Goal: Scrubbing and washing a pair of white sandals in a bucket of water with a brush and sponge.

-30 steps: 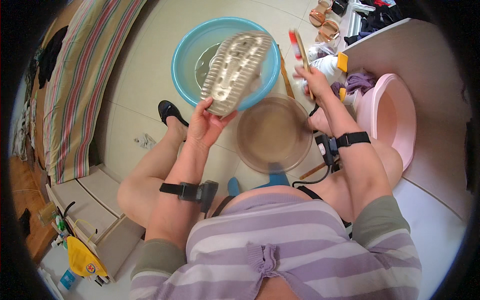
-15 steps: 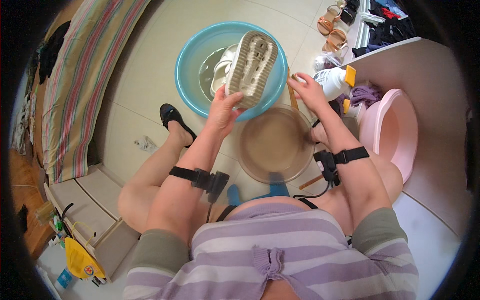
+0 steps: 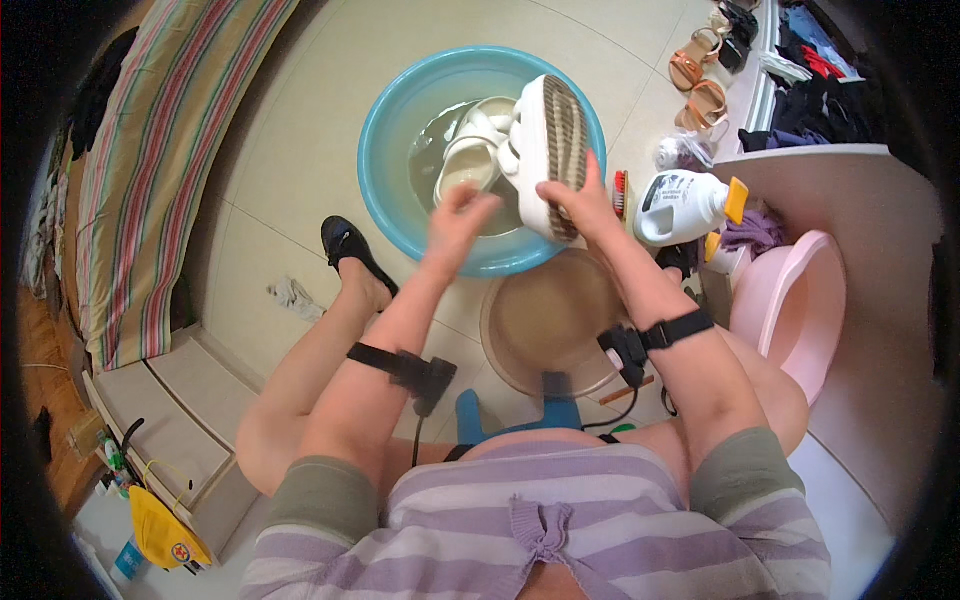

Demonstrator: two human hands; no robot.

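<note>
My right hand (image 3: 585, 208) is closed round one end of a white clog (image 3: 537, 150), tilted on its side over the blue basin (image 3: 374, 170). Its ridged sole, dirty in the grooves, faces right. Another pale clog (image 3: 468, 165) lies in the basin's cloudy water, partly hidden behind the held one. My left hand (image 3: 460, 225), a little blurred, is over the basin's near side with fingers apart and nothing in it. Beside my right hand is a scrub brush (image 3: 621, 192) with red and white bristles.
A brown translucent basin (image 3: 545, 320) of murky water stands between my legs. To the right are a white bottle (image 3: 675, 208) with a yellow cap and a pink basin (image 3: 800, 300). Orange sandals (image 3: 700, 100) lie at the far right. A striped cloth (image 3: 170, 180) hangs at left.
The clog has passed from my left hand to my right and turned from sole-up onto its side. My left hand has let go; my right hand has left the spot beside the basin.
</note>
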